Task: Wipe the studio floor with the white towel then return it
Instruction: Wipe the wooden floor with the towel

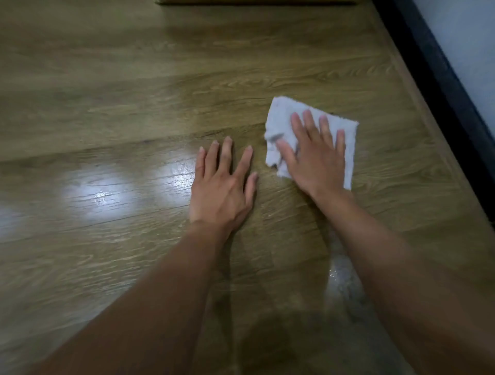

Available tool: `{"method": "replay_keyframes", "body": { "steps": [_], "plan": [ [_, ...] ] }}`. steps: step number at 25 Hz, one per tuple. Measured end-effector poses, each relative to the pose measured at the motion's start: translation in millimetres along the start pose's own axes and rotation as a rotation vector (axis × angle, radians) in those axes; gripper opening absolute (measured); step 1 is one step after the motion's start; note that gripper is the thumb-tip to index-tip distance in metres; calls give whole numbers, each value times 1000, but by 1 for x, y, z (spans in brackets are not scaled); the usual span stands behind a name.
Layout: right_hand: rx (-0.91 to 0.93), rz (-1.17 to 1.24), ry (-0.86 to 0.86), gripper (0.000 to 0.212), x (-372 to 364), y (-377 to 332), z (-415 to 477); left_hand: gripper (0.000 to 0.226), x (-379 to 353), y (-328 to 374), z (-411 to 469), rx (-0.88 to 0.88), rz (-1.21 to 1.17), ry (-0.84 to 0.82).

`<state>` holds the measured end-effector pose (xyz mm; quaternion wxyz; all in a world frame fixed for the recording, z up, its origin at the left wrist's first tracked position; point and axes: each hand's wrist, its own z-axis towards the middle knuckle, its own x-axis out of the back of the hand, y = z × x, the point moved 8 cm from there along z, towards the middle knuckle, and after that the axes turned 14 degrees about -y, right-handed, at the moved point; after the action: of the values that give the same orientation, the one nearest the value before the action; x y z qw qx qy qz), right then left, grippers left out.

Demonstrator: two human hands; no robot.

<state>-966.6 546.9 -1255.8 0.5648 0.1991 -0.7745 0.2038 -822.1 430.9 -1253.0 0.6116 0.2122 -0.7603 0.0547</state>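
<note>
A white towel (281,117) lies flat on the wooden floor (134,107), right of centre. My right hand (316,158) presses down on it, palm flat and fingers spread, covering its near half. My left hand (222,187) rests flat on the bare floor just left of the towel, fingers apart and holding nothing. Both forearms reach in from the bottom of the view.
A black skirting board (442,93) runs diagonally along the right side under a pale wall (471,40). A dark edge of some furniture (254,2) shows at the top. Light glares off the floor on the left (101,190).
</note>
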Motion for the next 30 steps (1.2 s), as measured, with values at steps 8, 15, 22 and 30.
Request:
{"method": "replay_keyframes", "body": {
  "steps": [8, 15, 22, 30],
  "plan": [
    [-328, 155, -1, 68, 23, 100, 44, 68, 4, 5, 4, 46, 126, -84],
    [56, -79, 0, 68, 2, 104, -57, 115, 13, 37, 24, 194, 137, -413],
    [-307, 104, -16, 68, 17, 125, 14, 107, -5, 35, 26, 179, 167, -424],
    [-327, 62, -39, 71, 16, 197, -38, 102, -1, 35, 25, 185, 152, -456]
  ]
}}
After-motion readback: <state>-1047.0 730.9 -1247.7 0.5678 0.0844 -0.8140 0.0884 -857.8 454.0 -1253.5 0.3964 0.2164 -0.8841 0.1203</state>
